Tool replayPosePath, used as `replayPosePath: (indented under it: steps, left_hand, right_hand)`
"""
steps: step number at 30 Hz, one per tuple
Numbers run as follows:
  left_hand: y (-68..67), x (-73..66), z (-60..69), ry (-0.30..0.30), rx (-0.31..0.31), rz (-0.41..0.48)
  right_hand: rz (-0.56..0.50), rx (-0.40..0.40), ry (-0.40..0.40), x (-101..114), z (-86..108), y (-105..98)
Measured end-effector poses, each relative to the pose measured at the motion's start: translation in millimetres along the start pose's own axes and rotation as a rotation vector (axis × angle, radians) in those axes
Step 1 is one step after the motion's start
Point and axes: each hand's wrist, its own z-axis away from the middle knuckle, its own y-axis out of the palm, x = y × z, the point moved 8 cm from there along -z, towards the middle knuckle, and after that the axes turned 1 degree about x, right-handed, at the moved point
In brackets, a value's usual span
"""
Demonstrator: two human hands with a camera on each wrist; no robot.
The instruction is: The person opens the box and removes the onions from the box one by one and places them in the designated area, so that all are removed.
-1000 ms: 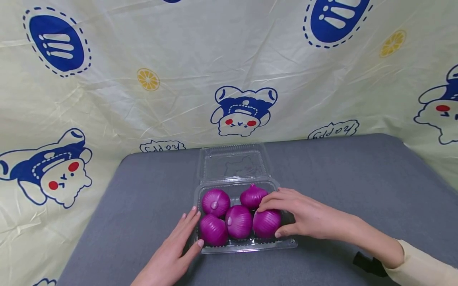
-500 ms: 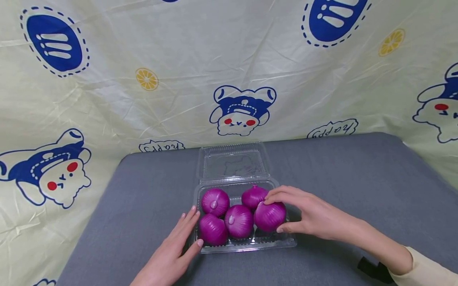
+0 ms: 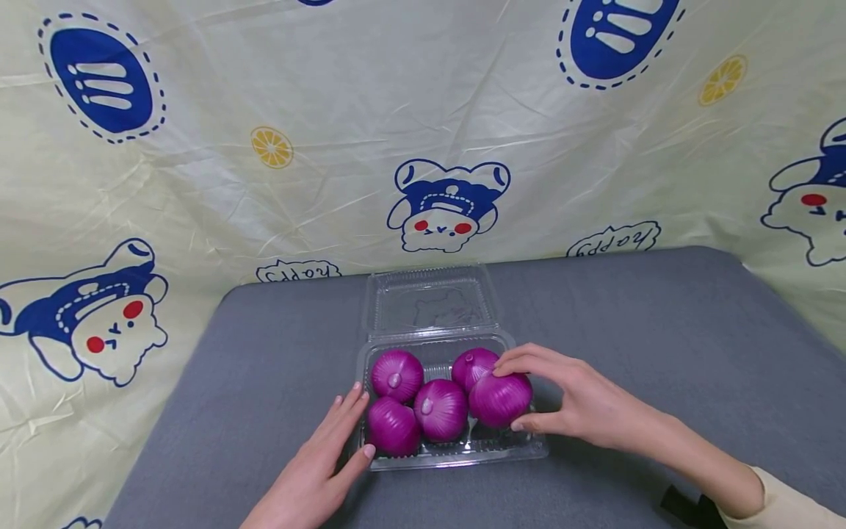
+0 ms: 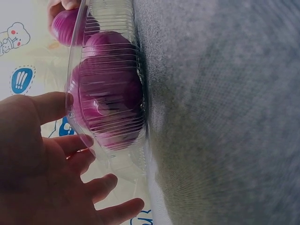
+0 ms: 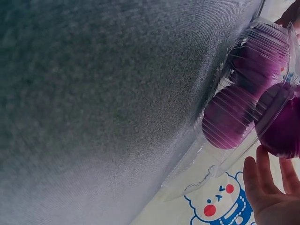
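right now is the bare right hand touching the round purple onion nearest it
Touching: the head view shows the right hand gripping the round purple onion, fingers at its top, thumb at its lower right.

On the pale cloth (image 3: 363, 206) beyond the right hand (image 3: 562, 393), the word "happy" (image 3: 615, 239) stands inside a wavy outline; a second, partly hidden "happy" (image 3: 299, 271) lies beyond the left hand (image 3: 324, 448). Farther up, two blue ovals (image 3: 102, 59) each bear three white exclamation marks.
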Motion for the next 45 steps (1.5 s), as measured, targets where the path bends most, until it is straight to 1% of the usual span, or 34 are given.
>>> replayPosePath:
  steps: [2,6,10,13,17,21,23,25,28,30,38,41,45]
  left_hand:
    - [-0.1,-0.2,0.5,0.003,-0.001,0.0]
    - [-0.5,-0.8,1.3,0.012,-0.009,0.001]
    - [0.3,-0.5,1.3,0.016,-0.004,0.005]
    - [0.8,0.3,1.4,0.011,0.0,0.011]
    - [0.0,0.9,1.9,0.002,-0.001,0.018]
    - [-0.7,0.9,2.6,-0.007,0.0,0.025]
    - [-0.7,0.6,2.8,-0.005,0.002,0.026]
    - [-0.3,0.6,2.9,-0.003,0.005,0.028]
    - [0.3,0.4,2.9,-0.001,0.01,0.029]
    - [0.6,0.5,3.0,-0.006,0.014,0.028]
    - [0.9,0.9,2.8,-0.019,0.025,0.033]
    - [1.3,1.6,2.6,-0.022,0.028,0.036]
    - [2.1,2.2,2.8,-0.023,0.032,0.04]
  right_hand:
    - [-0.011,-0.032,-0.024,1.6,1.7,-2.7]
    - [-0.025,-0.085,-0.03,1.3,6.3,-8.7]
    - [-0.018,-0.129,0.017,-4.7,10.4,-15.1]
    - [0.013,-0.171,0.054,-9.2,13.0,-20.7]
    - [0.031,-0.234,0.08,-13.7,17.3,-29.3]
    - [0.0,-0.3,0.095,-20.4,21.4,-38.1]
    - [-0.019,-0.327,0.129,-26.5,23.4,-41.5]
    - [-0.028,-0.345,0.183,-33.9,25.7,-43.8]
    - [-0.026,-0.348,0.249,-44.2,29.2,-45.5]
    - [-0.028,-0.342,0.279,-50.6,31.3,-46.2]
    - [-0.054,-0.319,0.354,-76.4,34.2,-50.3]
    - [-0.046,-0.305,0.389,-83.9,34.0,-52.8]
    - [-0.005,-0.274,0.454,-92.7,33.9,-55.2]
